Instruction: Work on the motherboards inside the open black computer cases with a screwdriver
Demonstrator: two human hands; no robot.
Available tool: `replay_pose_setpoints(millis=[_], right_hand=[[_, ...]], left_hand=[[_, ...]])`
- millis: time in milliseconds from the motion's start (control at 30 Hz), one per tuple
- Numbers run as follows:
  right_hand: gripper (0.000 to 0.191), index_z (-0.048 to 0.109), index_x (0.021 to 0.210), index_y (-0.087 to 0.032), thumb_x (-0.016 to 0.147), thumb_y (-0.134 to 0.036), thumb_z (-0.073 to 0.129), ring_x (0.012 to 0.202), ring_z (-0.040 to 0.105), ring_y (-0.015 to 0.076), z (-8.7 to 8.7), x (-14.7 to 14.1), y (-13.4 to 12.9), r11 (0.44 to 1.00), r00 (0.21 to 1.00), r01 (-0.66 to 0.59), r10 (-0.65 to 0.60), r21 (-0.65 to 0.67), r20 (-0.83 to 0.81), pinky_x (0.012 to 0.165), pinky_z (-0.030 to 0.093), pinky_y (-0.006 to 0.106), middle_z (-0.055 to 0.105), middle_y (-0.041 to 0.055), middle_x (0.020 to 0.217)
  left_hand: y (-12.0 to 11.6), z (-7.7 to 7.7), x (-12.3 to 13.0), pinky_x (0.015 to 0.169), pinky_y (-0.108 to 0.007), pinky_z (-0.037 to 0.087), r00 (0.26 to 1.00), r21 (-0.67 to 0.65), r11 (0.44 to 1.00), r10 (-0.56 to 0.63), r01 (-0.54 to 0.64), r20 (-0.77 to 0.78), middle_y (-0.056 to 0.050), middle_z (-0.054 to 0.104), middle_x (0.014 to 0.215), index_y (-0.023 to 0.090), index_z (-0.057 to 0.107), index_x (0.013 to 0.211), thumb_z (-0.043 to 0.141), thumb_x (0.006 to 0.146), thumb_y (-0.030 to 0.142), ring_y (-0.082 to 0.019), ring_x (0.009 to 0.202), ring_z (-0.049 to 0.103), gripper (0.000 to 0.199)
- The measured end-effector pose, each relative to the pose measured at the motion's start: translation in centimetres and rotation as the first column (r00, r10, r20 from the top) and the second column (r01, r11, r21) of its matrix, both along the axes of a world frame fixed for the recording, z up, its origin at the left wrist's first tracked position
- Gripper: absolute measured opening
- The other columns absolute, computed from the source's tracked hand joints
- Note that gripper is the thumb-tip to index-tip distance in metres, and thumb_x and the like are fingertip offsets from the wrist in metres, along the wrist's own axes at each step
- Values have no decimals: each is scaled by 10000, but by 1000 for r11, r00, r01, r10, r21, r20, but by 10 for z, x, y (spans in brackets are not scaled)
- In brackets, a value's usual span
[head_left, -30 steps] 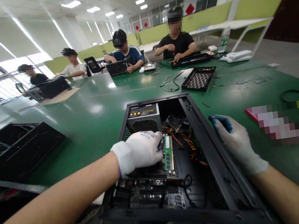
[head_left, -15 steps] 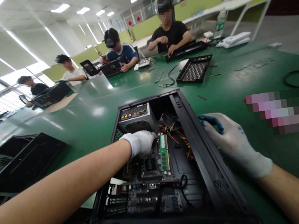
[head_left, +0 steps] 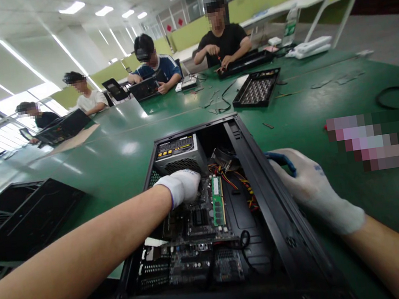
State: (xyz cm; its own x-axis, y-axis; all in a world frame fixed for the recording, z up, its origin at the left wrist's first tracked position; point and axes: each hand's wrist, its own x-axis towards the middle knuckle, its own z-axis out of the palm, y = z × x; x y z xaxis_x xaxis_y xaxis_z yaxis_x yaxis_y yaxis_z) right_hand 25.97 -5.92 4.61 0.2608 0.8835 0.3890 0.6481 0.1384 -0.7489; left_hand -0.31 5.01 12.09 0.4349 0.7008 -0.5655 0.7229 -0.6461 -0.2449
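Observation:
An open black computer case (head_left: 296, 235) lies in front of me. My left hand (head_left: 187, 186), in a white glove, reaches inside over the motherboard (head_left: 200, 218). Its fingers are curled down and closed; their tips, and anything in them, are hidden. A green memory stick (head_left: 217, 200) stands on the board just right of that hand. Beyond it sits the power supply (head_left: 180, 154), with red, yellow and black cables (head_left: 248, 189) to the right. Outside the case's right wall, my gloved right hand (head_left: 305, 179) rests against it, thumb and blue-coated fingers apart, holding nothing.
A second black case (head_left: 33, 212) stands at the left, with part of another person's hand beside it. A black perforated tray (head_left: 258, 89) and thin cables lie beyond my case on the green table (head_left: 121, 150). Several people work at the far side. A blurred-out item lies right.
My left hand has shifted slightly left, away from the memory stick. The right hand stays against the case wall. The whole view has moved a little.

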Motion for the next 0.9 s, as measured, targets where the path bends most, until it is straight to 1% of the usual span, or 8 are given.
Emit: replay_pose_setpoints(millis=[100,167,233,333,500,733,900], right_hand=[[404,730,1112,-213,962,-550,565,1025,693,313,0,0,0,1000,1000,7,-7,-13,5,916,533,468,742,112,1109],[408,731,1115,-213,962,-551,562,1024,695,314,0,0,0,1000,1000,9,-9,-19,7,916,535,471,743,113,1114],[408,731,1112,-212,962,-550,559,1031,694,319,0,0,1,1000,1000,3,-3,-20,14,921,535,477,743,113,1116],[407,731,1106,-212,961,-547,551,1047,692,330,0,0,1,1000,999,-12,13,-16,31,925,539,493,741,114,1117],[408,730,1108,-222,962,-554,543,1041,696,332,0,1,1,999,999,-13,14,-29,29,911,549,502,742,114,1127],[425,729,1101,-224,953,-575,541,1013,699,345,-2,0,2,999,999,-22,23,-25,38,881,555,517,744,118,1100],[434,725,1103,-214,951,-574,536,1022,695,336,-2,0,1,999,999,-17,18,-28,41,892,549,507,741,123,1110]], left_hand=[[2,-2,-2,1000,-381,567,999,-28,999,-27,28,21,-171,743,1247,133,715,1207,762,768,211,-338,1158,712,449],[3,-2,-2,1002,-372,565,999,-35,998,-42,43,26,-164,737,1266,145,704,1243,773,753,209,-337,1174,704,499],[3,0,-1,1018,-356,555,999,-31,998,-49,50,19,-160,727,1294,149,690,1280,757,775,203,-326,1202,693,513],[1,2,1,1044,-344,539,998,-34,998,-55,55,7,-157,712,1329,149,689,1293,726,814,189,-315,1232,681,481],[1,4,2,1033,-349,545,999,-44,998,-53,53,1,-159,716,1319,151,685,1302,760,786,204,-325,1225,683,525],[1,3,2,1016,-336,549,998,-44,997,-59,60,5,-146,726,1301,157,699,1277,719,820,226,-309,1197,695,463],[1,3,0,1011,-350,554,999,-51,998,-38,39,17,-145,728,1297,166,689,1288,719,803,229,-313,1187,698,490]])
